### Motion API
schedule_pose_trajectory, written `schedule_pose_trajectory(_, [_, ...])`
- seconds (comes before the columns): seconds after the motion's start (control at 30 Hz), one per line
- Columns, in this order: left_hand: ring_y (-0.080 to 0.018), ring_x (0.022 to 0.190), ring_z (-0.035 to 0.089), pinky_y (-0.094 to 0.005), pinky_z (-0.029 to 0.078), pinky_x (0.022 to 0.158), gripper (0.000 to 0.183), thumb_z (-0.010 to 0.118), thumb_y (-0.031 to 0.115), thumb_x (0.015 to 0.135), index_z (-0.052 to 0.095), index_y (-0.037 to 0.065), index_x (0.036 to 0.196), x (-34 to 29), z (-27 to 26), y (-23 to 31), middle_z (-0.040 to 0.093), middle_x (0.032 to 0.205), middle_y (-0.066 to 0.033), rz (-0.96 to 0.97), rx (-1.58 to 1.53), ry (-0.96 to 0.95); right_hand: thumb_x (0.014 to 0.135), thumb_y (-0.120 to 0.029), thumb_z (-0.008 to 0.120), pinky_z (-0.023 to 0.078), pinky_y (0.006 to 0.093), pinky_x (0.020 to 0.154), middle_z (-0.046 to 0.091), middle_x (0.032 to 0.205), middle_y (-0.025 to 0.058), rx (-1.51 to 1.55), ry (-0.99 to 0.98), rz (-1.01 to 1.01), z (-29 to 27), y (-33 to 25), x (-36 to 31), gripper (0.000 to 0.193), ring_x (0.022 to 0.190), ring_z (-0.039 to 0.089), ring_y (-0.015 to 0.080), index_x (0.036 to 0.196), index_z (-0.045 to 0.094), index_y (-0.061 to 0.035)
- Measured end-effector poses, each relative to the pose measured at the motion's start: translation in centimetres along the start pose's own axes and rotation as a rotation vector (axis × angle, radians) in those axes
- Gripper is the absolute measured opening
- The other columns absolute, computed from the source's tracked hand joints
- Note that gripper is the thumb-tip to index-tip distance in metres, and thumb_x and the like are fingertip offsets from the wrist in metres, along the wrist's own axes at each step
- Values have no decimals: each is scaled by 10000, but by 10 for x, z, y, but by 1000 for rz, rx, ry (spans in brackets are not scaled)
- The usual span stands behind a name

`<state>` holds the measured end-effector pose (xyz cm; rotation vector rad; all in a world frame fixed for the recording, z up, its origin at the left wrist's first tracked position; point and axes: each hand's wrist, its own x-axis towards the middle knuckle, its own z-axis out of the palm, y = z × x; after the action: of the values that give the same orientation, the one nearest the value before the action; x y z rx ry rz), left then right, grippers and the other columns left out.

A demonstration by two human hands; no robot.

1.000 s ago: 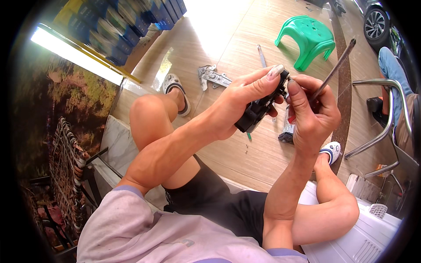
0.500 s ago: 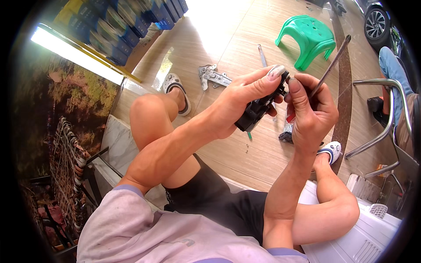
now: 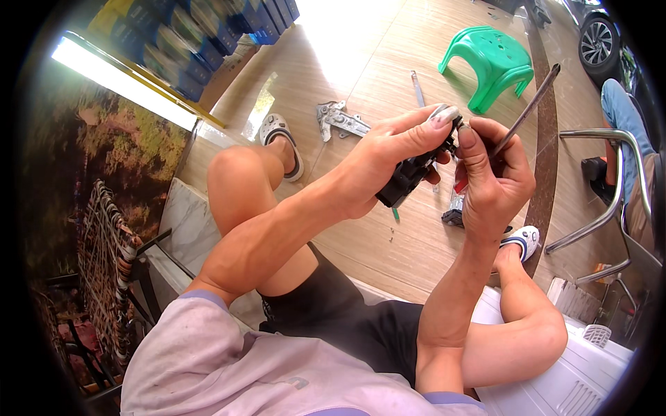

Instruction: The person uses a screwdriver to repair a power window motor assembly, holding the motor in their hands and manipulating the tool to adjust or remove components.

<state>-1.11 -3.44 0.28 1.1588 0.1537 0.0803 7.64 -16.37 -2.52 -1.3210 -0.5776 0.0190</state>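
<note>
My left hand [image 3: 385,152] is closed around a black plastic mechanism [image 3: 404,182], held up in front of me with the thumb along its upper end. At that same end, my right hand [image 3: 494,177] has its thumb and forefinger pinched together. Whether a small piece sits in that pinch is too hidden to tell. The right hand also keeps a screwdriver [image 3: 528,104] in its curled fingers, the shaft slanting up and to the right, away from the mechanism. A bit of red, likely its handle, shows below the thumb.
On the tiled floor lie a metal bracket [image 3: 341,122], a flat metal strip [image 3: 417,89] and another metal piece with a black end [image 3: 454,211]. Beyond them stands a green plastic stool [image 3: 489,59]. At right are a chrome-framed chair [image 3: 616,201] and another person's leg [image 3: 622,114].
The screwdriver's shaft has dipped slightly at its far end. Both hands stay almost in place on what they hold.
</note>
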Motion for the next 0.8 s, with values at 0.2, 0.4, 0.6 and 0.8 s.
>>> schedule_pose_trajectory(0.2, [-134, 882, 598, -255, 499, 767, 579, 530, 490, 967, 520, 50, 1342, 3, 0, -5, 609, 1027, -62, 36, -9, 17, 850, -92, 765, 357, 153, 500, 635, 742, -31, -192, -29, -116, -4, -1, 1, 166, 583, 503, 7, 982, 690, -23])
schedule_pose_trajectory(0.4, [-111, 947, 575, -261, 497, 782, 567, 523, 485, 974, 527, 47, 1333, -1, -1, 1, 599, 1051, -43, -18, 13, -2, 850, -100, 766, 369, 159, 508, 646, 748, -22, -191, -19, -58, -3, 2, 1, 181, 593, 510, 12, 994, 697, -16])
schedule_pose_trajectory(0.6, [-95, 935, 568, -256, 485, 794, 542, 515, 482, 979, 539, 64, 1323, 1, 0, -3, 597, 1034, -28, 25, 42, 43, 860, -154, 763, 379, 167, 503, 643, 728, -15, -136, -33, -32, -1, 7, 3, 205, 579, 509, 22, 995, 699, -14])
schedule_pose_trajectory(0.8, [-91, 922, 561, -255, 482, 795, 517, 523, 487, 975, 570, 58, 1259, 1, -1, -2, 591, 1011, -34, 10, 58, 50, 855, -152, 774, 352, 170, 550, 594, 699, -61, -141, 10, 31, 4, 4, 1, 173, 615, 456, 11, 908, 704, -3])
